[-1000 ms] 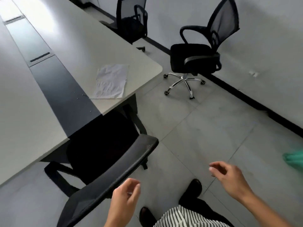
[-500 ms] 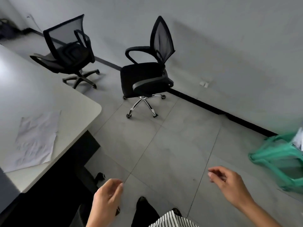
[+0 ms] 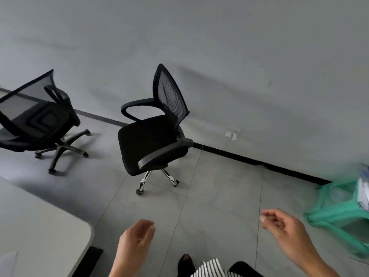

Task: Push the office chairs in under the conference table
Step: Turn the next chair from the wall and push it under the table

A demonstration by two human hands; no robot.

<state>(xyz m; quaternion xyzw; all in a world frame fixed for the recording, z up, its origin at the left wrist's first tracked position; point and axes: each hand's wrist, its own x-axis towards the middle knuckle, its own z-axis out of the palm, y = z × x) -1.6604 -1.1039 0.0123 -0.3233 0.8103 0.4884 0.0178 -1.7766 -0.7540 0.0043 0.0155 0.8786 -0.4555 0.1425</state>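
Loosely curled and holding nothing, the left grip (image 3: 133,242) and right grip (image 3: 287,232) are hovering free, probably readying for the chrome-based office chair (image 3: 151,140), which is standing near the wall beside a black-based office chair (image 3: 40,124), both well apart from the conference bench (image 3: 40,226).

no readable text, no labels, no brand marks, no numbers anywhere in view

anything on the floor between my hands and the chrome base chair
Nothing visible: only floor tiles lie between the left hand, the right hand and the chrome-base chair. The green stool sits off to the right.
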